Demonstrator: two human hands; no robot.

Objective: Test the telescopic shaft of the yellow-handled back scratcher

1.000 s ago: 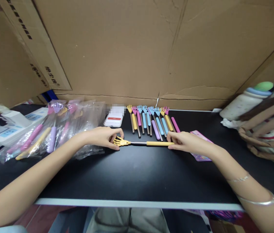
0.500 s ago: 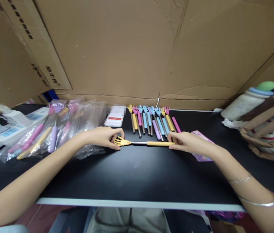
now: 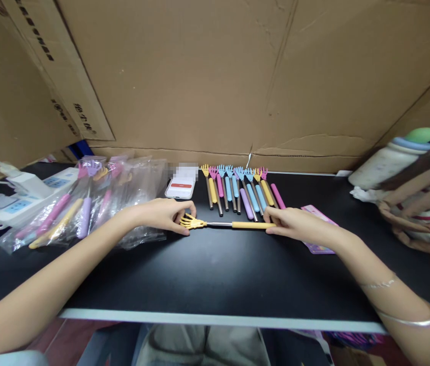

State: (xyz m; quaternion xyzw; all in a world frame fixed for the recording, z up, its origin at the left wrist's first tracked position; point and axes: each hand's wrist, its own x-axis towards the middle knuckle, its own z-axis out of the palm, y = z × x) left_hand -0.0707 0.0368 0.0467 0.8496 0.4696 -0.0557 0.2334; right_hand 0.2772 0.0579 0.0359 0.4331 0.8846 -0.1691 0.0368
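A yellow back scratcher (image 3: 220,224) with a claw-shaped head and a metal shaft lies level across the black table. Its claw end is pinched by my left hand (image 3: 167,214), and my right hand (image 3: 293,225) grips the far end of its yellow handle. Beyond it, several back scratchers (image 3: 236,190) in yellow, pink, blue and purple lie side by side, claws toward the cardboard. Partly under my right wrist is a pink-purple printed card or packet (image 3: 319,223).
Clear plastic bags (image 3: 96,198) holding more back scratchers lie at left, beside a white power strip (image 3: 28,195). A phone (image 3: 180,182) lies behind my left hand. At right stand a white bottle (image 3: 386,162) and a brown-handled bag (image 3: 421,208). Cardboard (image 3: 200,76) walls the back.
The view has shifted very slightly. Both hands keep the same hold on the yellow back scratcher, and nothing else visibly differs.
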